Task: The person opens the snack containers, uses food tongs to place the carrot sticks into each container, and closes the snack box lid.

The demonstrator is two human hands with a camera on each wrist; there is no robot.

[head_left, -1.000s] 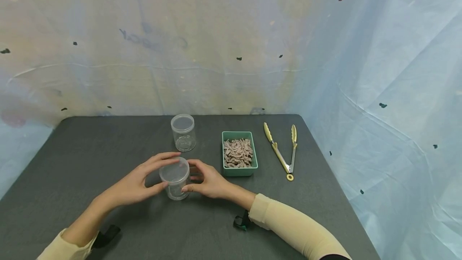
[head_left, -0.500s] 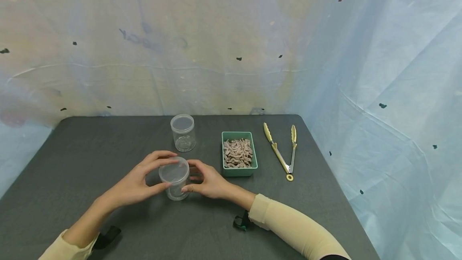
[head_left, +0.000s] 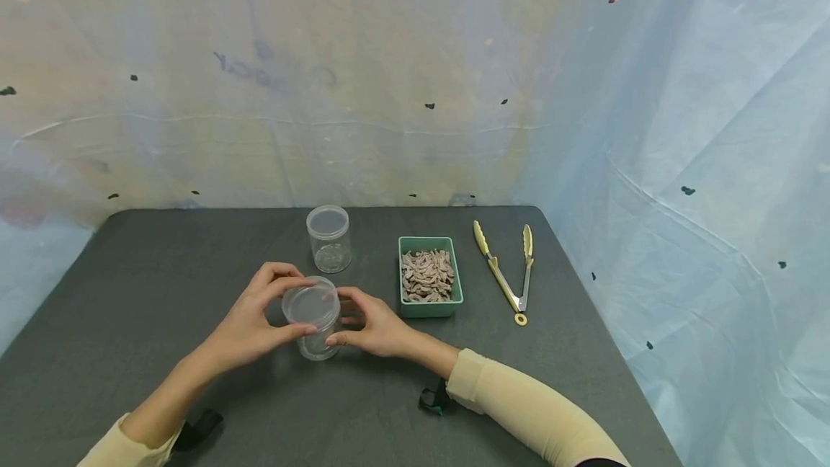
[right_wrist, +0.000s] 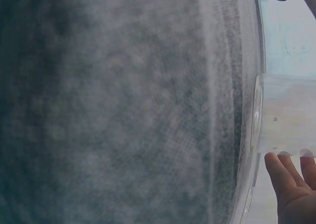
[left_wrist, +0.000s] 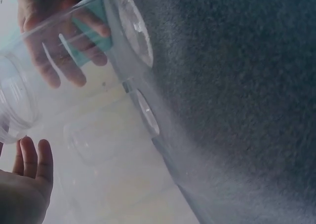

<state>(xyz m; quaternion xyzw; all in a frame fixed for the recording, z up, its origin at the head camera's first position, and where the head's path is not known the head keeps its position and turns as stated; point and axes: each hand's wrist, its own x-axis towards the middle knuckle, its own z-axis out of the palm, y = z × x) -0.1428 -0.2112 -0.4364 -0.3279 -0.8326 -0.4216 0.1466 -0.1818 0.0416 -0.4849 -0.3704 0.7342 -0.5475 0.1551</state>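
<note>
pale blue & yellowish sheeting (head_left: 389, 56), creased w/ small dark marks, hangs behind & to the r of the dark grey, fabric-looking tabletop (head_left: 143, 272). cream-coloured sleeves (head_left: 538, 402) on both arms, cuffs short of the wrists. left hand (head_left: 249, 319) & right hand (head_left: 376, 326) face each other over the mid part of the table.

tongs w/ pale yellow tips & grips & silver metal arms (head_left: 506, 285) lie flat at far r, spread in a v, ring end twd the person. l of them, rectangular green open-topped tray (head_left: 431, 310).

clear, cylindrical see-through jar (head_left: 318, 346) stands upright btwn the hands, nearer the person than the tray. right hand's fingers & thumb curl round its side; r wrist cam shows fingertips against the clear wall. 2nd clear cylindrical jar (head_left: 332, 254), w/ a round cloudy top on, stands upright just behind, nr the back edge.

round, cloudy translucent lid (head_left: 310, 301) is at the nr jar's mouth: left hand grips its rim, thumb on near side, fingers on far side. can't tell if it's seated or loose.

black straps (head_left: 433, 400) at both wrists. smallest: greyish-brown strip-like pieces (head_left: 428, 276) heaped in the tray.
</note>
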